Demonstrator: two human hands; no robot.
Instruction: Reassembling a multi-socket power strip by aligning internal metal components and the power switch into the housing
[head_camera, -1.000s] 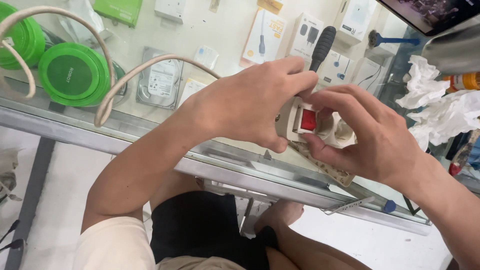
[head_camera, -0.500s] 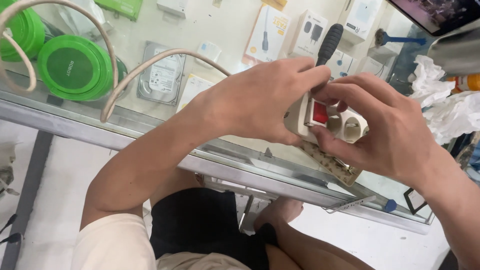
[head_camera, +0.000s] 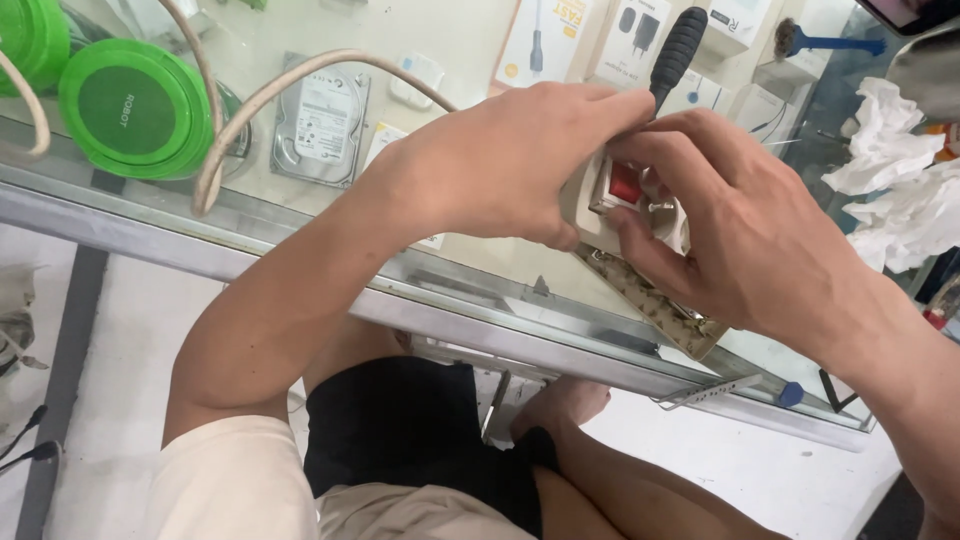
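Seen from above, at the near edge of a glass tabletop (head_camera: 300, 215) with a metal frame. Left hand (head_camera: 510, 160) curled over the top end of a white power strip (head_camera: 640, 250), fingers closed on its casing, with a black screwdriver handle (head_camera: 677, 45) sticking up just past the knuckles; cannot tell which hand holds the screwdriver. Right hand (head_camera: 745, 235) clamped on the same power strip from the right, fingertips pressed beside a red rocker switch (head_camera: 625, 183) and thumb against the front of the casing. Both hands together, touching around the switch end. Power strip tilted, held over the tabletop's near edge toward its right side, lower end angled down past the metal frame with a rough, speckled underside showing. Beige cable (head_camera: 270, 100) arching over the glass from the left toward the left hand. Stack of green round lids (head_camera: 135, 110) near the far left corner. Under the glass, a silver hard drive (head_camera: 322, 120) beside the cable and boxed phone accessories (head_camera: 600, 40) along the far edge. Crumpled white tissue (head_camera: 895, 190) at the right edge, a blue-handled brush (head_camera: 830, 42) beyond it. Below the tabletop, knees in black shorts (head_camera: 410, 430) over a pale floor.
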